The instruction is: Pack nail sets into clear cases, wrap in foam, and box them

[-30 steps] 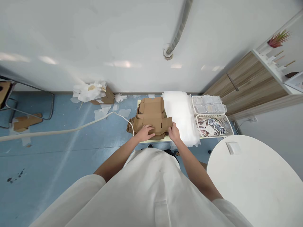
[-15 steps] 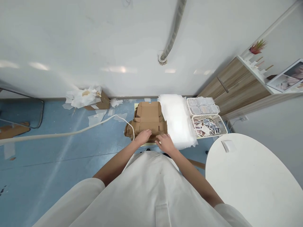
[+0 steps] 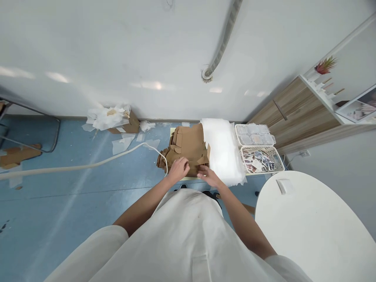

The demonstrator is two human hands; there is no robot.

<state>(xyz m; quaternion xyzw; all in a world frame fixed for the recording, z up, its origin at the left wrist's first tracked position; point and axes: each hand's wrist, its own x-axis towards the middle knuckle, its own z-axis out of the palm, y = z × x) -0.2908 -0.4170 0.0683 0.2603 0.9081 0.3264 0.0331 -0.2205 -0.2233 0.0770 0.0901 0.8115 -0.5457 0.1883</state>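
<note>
A partly folded brown cardboard box [image 3: 190, 141] lies on a stack of flattened cardboard [image 3: 162, 159] in front of me. My left hand [image 3: 178, 169] is closed with curled fingers on the box's near edge, left of the middle. At the near right corner, my right hand [image 3: 208, 175] has its thumb and fingers about a small folded flap [image 3: 203, 159]. The fingertips of both hands are partly hidden against the cardboard. To the right of the box lies a thick pile of white foam sheets [image 3: 223, 152].
Right of the foam stand a white basket of clear plastic cases [image 3: 255, 134] and a basket of printed cards [image 3: 260, 159]. A round white table [image 3: 311, 219] is near right. A pale hose [image 3: 117, 154] reaches the cardboard from the left. A carton with torn wrapping [image 3: 110, 118] stands by the wall.
The box's near panel has folded and its right side flap now stands up. My left hand has curled more, and my right hand has shifted slightly right and down.
</note>
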